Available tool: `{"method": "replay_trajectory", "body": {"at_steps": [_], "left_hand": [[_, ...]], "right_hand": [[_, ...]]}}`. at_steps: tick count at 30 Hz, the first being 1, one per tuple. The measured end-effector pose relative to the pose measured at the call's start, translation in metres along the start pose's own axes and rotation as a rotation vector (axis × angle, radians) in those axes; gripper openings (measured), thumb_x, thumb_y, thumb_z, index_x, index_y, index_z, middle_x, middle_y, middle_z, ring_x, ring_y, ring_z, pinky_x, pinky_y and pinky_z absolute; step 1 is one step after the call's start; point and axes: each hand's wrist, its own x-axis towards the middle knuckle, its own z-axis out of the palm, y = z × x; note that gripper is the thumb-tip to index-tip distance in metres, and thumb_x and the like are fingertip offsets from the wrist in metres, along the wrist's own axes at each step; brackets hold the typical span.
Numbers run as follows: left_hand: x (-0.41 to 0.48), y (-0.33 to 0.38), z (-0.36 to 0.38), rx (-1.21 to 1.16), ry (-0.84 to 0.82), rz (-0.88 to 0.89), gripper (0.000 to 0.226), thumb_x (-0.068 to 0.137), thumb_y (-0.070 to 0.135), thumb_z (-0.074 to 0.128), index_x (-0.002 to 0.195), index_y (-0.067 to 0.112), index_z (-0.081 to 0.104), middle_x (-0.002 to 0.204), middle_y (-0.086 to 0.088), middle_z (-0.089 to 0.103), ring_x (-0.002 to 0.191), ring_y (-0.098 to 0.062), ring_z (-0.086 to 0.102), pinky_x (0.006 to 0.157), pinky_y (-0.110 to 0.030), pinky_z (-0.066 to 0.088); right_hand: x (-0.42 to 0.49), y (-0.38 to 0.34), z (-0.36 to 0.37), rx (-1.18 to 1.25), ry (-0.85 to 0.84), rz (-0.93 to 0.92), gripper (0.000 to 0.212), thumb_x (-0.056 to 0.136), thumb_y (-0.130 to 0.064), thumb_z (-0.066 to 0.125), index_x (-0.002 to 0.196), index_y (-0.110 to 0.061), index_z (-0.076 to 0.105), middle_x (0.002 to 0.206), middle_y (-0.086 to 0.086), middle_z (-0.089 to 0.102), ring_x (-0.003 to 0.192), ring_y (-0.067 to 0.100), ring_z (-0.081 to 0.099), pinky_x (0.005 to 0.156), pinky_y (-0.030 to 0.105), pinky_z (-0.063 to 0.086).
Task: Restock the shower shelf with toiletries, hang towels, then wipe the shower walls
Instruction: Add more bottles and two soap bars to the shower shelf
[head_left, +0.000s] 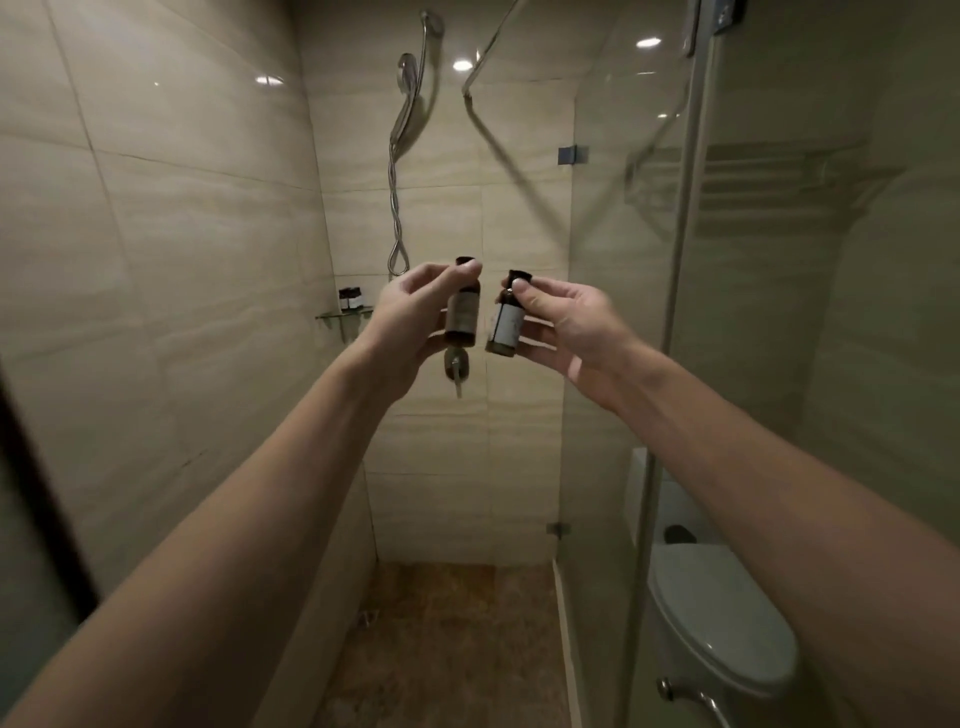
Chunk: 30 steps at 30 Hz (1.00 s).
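Outstretched forearms (249, 530) lead to left hand (410, 309) gripping upright bottle (462, 318), right hand (576, 322) gripping tilted bottle (505, 326) (both brown).

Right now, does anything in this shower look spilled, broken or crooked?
Nothing stands out. The left hand holds one capped bottle upright; the right hand holds a second bottle slightly tilted, also capped. Two small jars stand upright on the glass shelf. No spill shows.

Bare left forearm (249, 499), bare right forearm (753, 467)
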Motion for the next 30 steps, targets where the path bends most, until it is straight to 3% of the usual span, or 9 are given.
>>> {"method": "replay_trajectory", "body": {"at_steps": [7, 11, 17, 21, 24, 27, 30], "left_hand": [[0.083, -0.045, -0.016, -0.015, 0.089, -0.062, 0.017, 0.088, 0.036, 0.075, 0.095, 0.022, 0.068, 0.091, 0.0, 0.067, 0.075, -0.015, 0.064, 0.063, -0.027, 0.054], [0.12, -0.062, -0.032, 0.023, 0.096, -0.074, 0.018, 0.087, 0.031, 0.076, 0.098, 0.019, 0.068, 0.087, 0.004, 0.071, 0.069, -0.01, 0.068, 0.056, -0.022, 0.053], [0.173, -0.096, -0.066, 0.058, 0.163, -0.088, 0.025, 0.086, 0.03, 0.077, 0.105, 0.016, 0.069, 0.09, 0.001, 0.074, 0.073, -0.012, 0.07, 0.061, -0.023, 0.056], [0.218, -0.116, -0.107, 0.12, 0.24, -0.08, 0.032, 0.084, 0.033, 0.079, 0.108, 0.013, 0.071, 0.096, -0.001, 0.075, 0.076, -0.013, 0.07, 0.066, -0.023, 0.057], [0.254, -0.13, -0.146, 0.183, 0.284, -0.052, 0.042, 0.081, 0.034, 0.081, 0.113, 0.009, 0.072, 0.098, -0.004, 0.076, 0.077, -0.014, 0.069, 0.069, -0.024, 0.057], [0.291, -0.143, -0.191, 0.239, 0.299, -0.029, 0.036, 0.08, 0.035, 0.082, 0.106, 0.011, 0.075, 0.095, -0.005, 0.076, 0.08, -0.012, 0.07, 0.07, -0.023, 0.058], [0.33, -0.158, -0.239, 0.259, 0.318, -0.008, 0.042, 0.079, 0.035, 0.083, 0.109, 0.007, 0.074, 0.105, -0.01, 0.077, 0.09, -0.015, 0.072, 0.078, -0.03, 0.061]], "right_hand": [[0.099, 0.016, -0.021, 0.045, 0.055, 0.033, 0.02, 0.089, -0.015, 0.074, 0.103, 0.0, 0.071, 0.092, 0.011, 0.075, 0.081, 0.021, 0.073, 0.067, 0.03, 0.059], [0.142, 0.036, -0.029, 0.039, 0.077, 0.086, 0.041, 0.083, -0.011, 0.08, 0.118, 0.004, 0.065, 0.096, 0.014, 0.075, 0.08, 0.02, 0.074, 0.069, 0.031, 0.061], [0.21, 0.065, -0.027, 0.0, 0.034, 0.114, 0.05, 0.08, -0.012, 0.083, 0.124, 0.002, 0.062, 0.103, 0.013, 0.075, 0.084, 0.02, 0.075, 0.066, 0.031, 0.061], [0.271, 0.089, -0.009, -0.034, 0.004, 0.105, 0.052, 0.079, -0.013, 0.085, 0.124, 0.0, 0.062, 0.105, 0.013, 0.075, 0.084, 0.019, 0.074, 0.063, 0.03, 0.06], [0.322, 0.114, 0.015, -0.061, -0.032, 0.098, 0.052, 0.076, -0.015, 0.087, 0.121, -0.002, 0.064, 0.101, 0.01, 0.076, 0.086, 0.019, 0.074, 0.067, 0.031, 0.06], [0.379, 0.141, 0.046, -0.055, -0.062, 0.084, 0.054, 0.074, -0.016, 0.088, 0.12, -0.002, 0.064, 0.106, 0.014, 0.075, 0.098, 0.024, 0.074, 0.077, 0.036, 0.062], [0.432, 0.162, 0.078, -0.045, -0.096, 0.064, 0.053, 0.075, -0.016, 0.087, 0.12, -0.001, 0.063, 0.107, 0.015, 0.075, 0.098, 0.024, 0.074, 0.078, 0.034, 0.061]]}}
